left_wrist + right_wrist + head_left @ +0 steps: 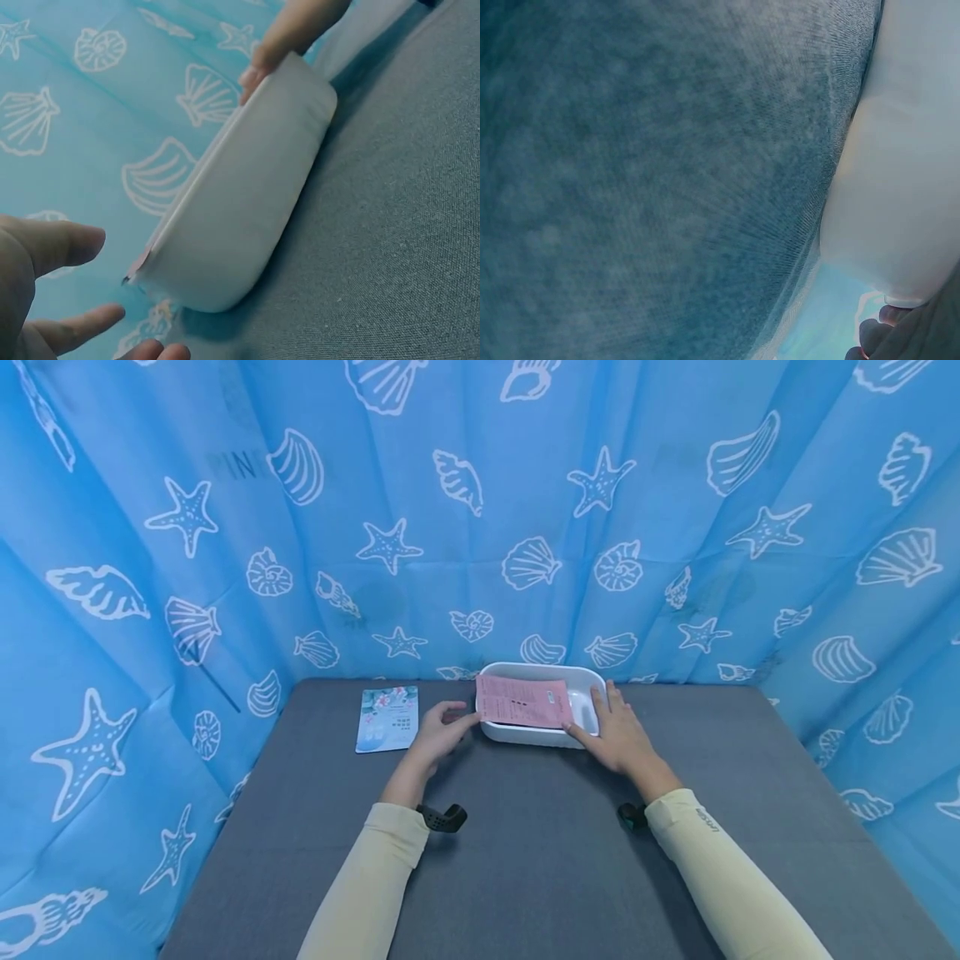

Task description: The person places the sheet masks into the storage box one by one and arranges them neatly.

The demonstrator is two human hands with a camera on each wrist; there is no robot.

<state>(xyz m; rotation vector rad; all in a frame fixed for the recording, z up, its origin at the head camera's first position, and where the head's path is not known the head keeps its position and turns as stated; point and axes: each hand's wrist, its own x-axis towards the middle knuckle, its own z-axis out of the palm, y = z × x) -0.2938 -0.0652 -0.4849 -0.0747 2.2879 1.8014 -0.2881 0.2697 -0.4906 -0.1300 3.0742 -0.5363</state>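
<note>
A white oval-cornered plastic container (525,737) stands at the back of the table. Lying across its opening, toward the left, is a pink printed packet (522,702). My left hand (442,731) is at the container's left end with thumb and fingers spread apart. In the left wrist view those fingers (71,244) stand just off the container wall (232,202), where a bit of the packet pokes over the rim. My right hand (618,735) rests on the container's right end, fingers stretched along the rim and thumb near the packet's lower right corner.
A blue-white flowered packet (387,719) lies flat on the grey cloth-covered table (525,852), left of my left hand. A blue curtain (480,527) with white shells and starfish hangs right behind the container and along both sides.
</note>
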